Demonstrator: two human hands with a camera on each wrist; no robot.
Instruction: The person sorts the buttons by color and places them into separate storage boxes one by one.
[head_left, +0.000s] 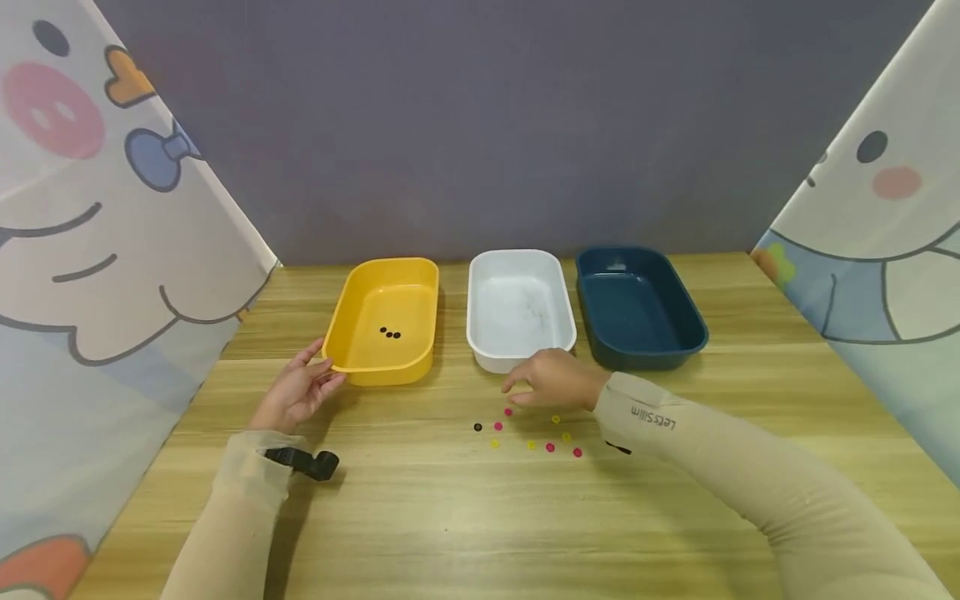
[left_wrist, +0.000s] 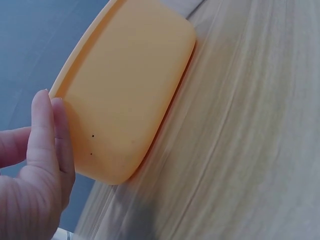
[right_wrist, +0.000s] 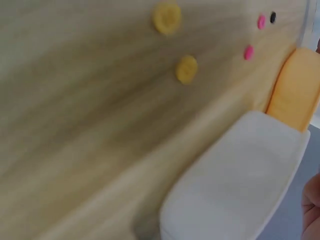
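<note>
Beige sleeves (head_left: pixel 232 521) flank small, round black, pink and yellow buttons (head_left: pixel 551 447), the left hand (head_left: pixel 296 390) touching a yellow tray (head_left: pixel 382 377) with loose fingers, the right hand (head_left: pixel 561 380) unclenched, fingers slightly bent.

In view are 1 yellow tray (head_left: pixel 390 304), 1 white tray (head_left: pixel 517 296), 1 blue tray (head_left: pixel 633 308), 4 pink buttons (head_left: pixel 551 447), 4 yellow buttons (head_left: pixel 566 437) and 4 black buttons (head_left: pixel 477 427).

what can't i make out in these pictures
- Right hand, head view: fingertips too small to tell whether they hold anything; right wrist view: mostly cut off by the right edge.
- White tray, head view: near corner partly hidden by that hand.
- Yellow tray, left wrist view: floor hidden by its own wall.
- Yellow buttons, right wrist view: blurred surfaces.
</note>
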